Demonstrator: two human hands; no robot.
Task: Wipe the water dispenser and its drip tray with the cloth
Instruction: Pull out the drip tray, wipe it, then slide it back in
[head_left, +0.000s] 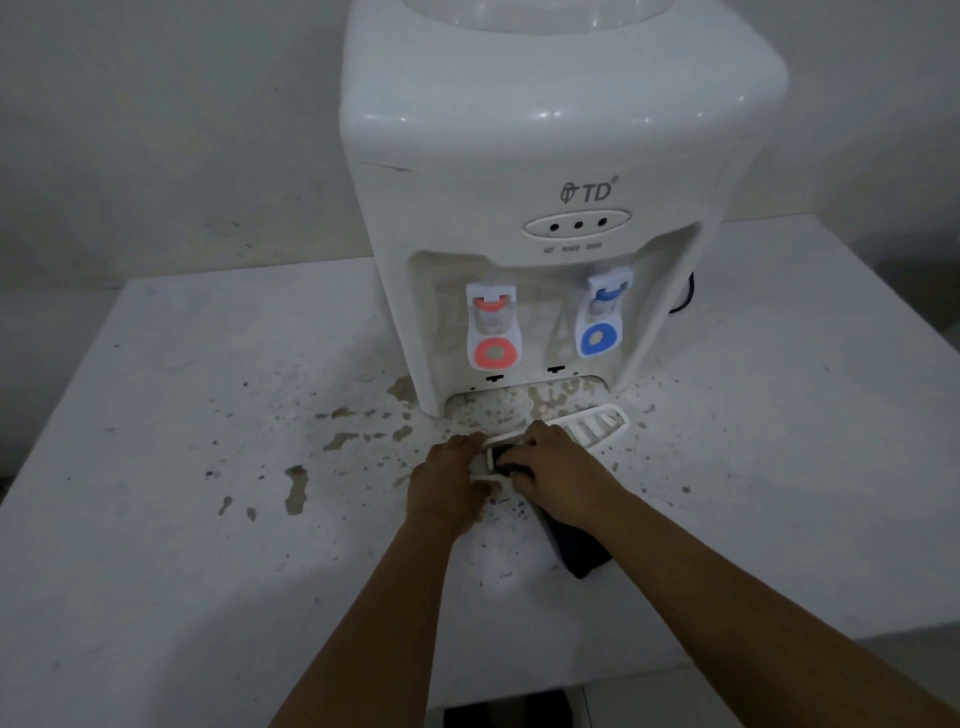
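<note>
A white water dispenser (550, 171) stands at the back of the table, with a red tap (493, 327) and a blue tap (602, 317). Its white slotted drip tray (597, 426) lies pulled out in front of the base. My left hand (447, 483) grips the tray's left end. My right hand (556, 467) holds a dark cloth (576, 551) and presses it onto the tray; the cloth's tail trails under my wrist. The tray's middle is hidden by my hands.
The white table (182, 415) is spattered with brown stains (296, 488) in front of the dispenser. The empty tray slot (519, 400) in the base is dirty too. A black cord (685, 296) runs behind the dispenser's right side. A wall stands behind.
</note>
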